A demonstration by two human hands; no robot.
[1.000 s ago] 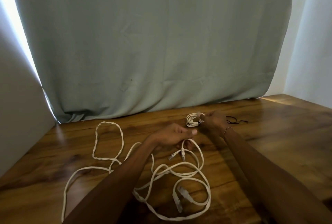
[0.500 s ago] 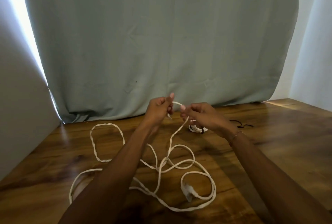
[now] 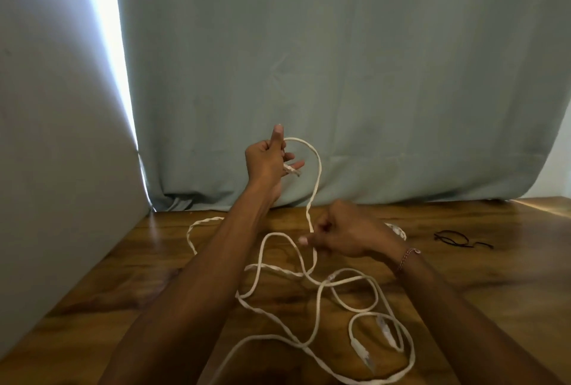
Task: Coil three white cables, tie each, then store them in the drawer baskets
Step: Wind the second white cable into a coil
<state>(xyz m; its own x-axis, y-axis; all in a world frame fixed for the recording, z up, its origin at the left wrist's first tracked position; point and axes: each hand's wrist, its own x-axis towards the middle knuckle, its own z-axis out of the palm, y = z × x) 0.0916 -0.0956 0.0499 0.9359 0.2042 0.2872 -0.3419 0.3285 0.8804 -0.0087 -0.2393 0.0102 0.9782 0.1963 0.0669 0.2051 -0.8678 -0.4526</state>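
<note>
On the far left I am seeing a pale wall panel point(image 3: 55, 168) standing beside a bright strip of light, and a grey-green curtain point(image 3: 340, 75) hanging behind everything, its hem resting on the wooden tabletop point(image 3: 494, 292). A loose white cable point(image 3: 318, 174) is lying in tangled loops across the tabletop, and I am counting at least two loose cables in that tangle, though where the strands are crossing I cannot tell one from another. Some loops are running under my forearms and are hidden there, and the nearest loop is being cut off by the lower edge of the view. My left hand point(image 3: 267, 165) is being held up in front of the curtain, its grip closed round one cable end, with the plug poking out between the fingers and the thumb pointing upward. From it the cable is arching up and over, then dropping to my right hand point(image 3: 346, 236), which is pinching the strand just above the tabletop. Behind my right wrist a small coiled white cable point(image 3: 398, 230) is lying on the tabletop, mostly hidden, so I am making out only its edge. Two connectors point(image 3: 386, 329) are lying near the front right. Farther right, thin black ties point(image 3: 457, 239) are lying apart from the cables; their number is hard to make out.
</note>
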